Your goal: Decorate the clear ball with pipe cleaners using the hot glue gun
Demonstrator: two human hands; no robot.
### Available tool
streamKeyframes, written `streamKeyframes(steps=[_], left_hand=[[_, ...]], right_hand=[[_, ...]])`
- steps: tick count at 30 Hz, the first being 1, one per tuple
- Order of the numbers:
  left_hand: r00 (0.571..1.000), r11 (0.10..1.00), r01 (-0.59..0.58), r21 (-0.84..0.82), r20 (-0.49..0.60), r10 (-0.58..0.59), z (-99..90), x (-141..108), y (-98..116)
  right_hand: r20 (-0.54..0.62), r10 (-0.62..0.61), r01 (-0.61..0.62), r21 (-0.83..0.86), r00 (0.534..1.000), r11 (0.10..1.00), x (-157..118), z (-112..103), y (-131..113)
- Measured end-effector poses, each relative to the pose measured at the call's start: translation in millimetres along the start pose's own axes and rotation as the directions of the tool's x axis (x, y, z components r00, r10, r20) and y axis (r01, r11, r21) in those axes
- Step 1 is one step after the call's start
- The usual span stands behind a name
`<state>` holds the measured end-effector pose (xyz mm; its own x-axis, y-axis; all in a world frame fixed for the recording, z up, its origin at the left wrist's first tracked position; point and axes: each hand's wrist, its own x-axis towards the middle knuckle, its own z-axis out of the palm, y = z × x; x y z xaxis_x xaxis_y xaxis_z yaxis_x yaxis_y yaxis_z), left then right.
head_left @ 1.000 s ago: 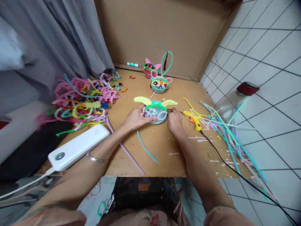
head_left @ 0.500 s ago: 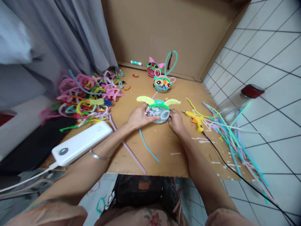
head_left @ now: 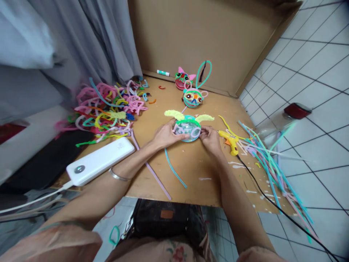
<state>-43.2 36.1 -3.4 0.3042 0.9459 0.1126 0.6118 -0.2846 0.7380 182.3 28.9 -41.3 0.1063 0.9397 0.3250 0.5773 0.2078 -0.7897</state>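
My left hand (head_left: 165,137) is closed round the left side of a clear plastic ball (head_left: 188,127), its thumb across the lower front. Green and blue pipe cleaner rims the ball, with lilac loops on the front. Two fuzzy pale-yellow ears (head_left: 205,118) stick out from its top. At the ball's right edge is my right hand (head_left: 211,139), fingers bent and pinched together; whatever they hold is too small or hidden to make out. A yellow glue gun (head_left: 230,141) lies just right of that hand.
Tangled pipe cleaners (head_left: 102,100) heap at the left, behind a white power bank (head_left: 100,160). Two decorated balls, one a teal-rimmed face (head_left: 192,97), stand at the back near a glue stick (head_left: 163,72). Straight pipe cleaners (head_left: 272,167) and the glue gun's black cord (head_left: 256,185) lie at the right.
The whole view has shifted, so things appear a little farther right. My right fingers have changed their bend slightly at the ball's edge. My left hand keeps its hold.
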Motion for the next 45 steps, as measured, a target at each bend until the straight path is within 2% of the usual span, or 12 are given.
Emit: streamKeyframes(steps=[2,4,8,13,21,27,34,37,40,45], left_hand=[[1.000,0.999,-0.009,-0.049,0.012,0.009,0.0,1.4,-2.7],[1.000,0.996,-0.014,-0.084,0.015,0.015,-0.2,2.3,-4.7],[0.999,0.996,-0.021,-0.084,-0.032,0.019,0.0,3.4,-7.3],[0.996,0.990,-0.041,-0.132,-0.078,0.031,5.2,4.9,-12.9],[0.998,0.982,-0.053,-0.179,-0.030,0.049,7.6,5.5,-16.6],[0.999,0.992,-0.029,-0.125,0.015,0.031,2.6,4.8,-11.9],[0.998,0.996,-0.054,-0.072,0.035,0.057,-7.1,4.6,-9.3],[0.998,0.998,-0.052,-0.044,0.015,0.053,-9.8,4.7,-8.8],[1.000,1.000,-0.024,-0.003,-0.006,0.024,-12.8,3.9,-6.8],[0.999,0.999,-0.042,-0.034,-0.029,0.041,-13.6,2.8,-5.8]], right_hand=[[0.031,0.061,-0.066,0.202,0.998,0.977,0.5,1.9,-0.7],[0.089,0.095,-0.120,0.335,0.991,0.934,0.5,4.9,-2.3],[0.143,0.105,-0.157,0.428,0.984,0.890,-0.5,10.0,-7.2],[0.114,0.141,-0.177,0.441,0.983,0.880,-1.2,10.4,-10.3],[0.056,0.162,-0.171,0.407,0.985,0.897,-1.9,10.6,-7.5],[0.046,0.153,-0.159,0.353,0.987,0.922,-3.0,8.3,-8.7],[-0.151,0.184,-0.142,0.253,0.971,0.957,-3.2,4.7,-17.4],[-0.276,0.119,-0.100,0.085,0.954,0.991,-6.2,1.4,-28.6],[-0.368,-0.033,-0.014,-0.125,0.929,0.992,-12.7,-0.4,-39.1],[-0.391,-0.357,0.229,-0.338,0.848,0.913,-24.5,3.1,-50.6]])
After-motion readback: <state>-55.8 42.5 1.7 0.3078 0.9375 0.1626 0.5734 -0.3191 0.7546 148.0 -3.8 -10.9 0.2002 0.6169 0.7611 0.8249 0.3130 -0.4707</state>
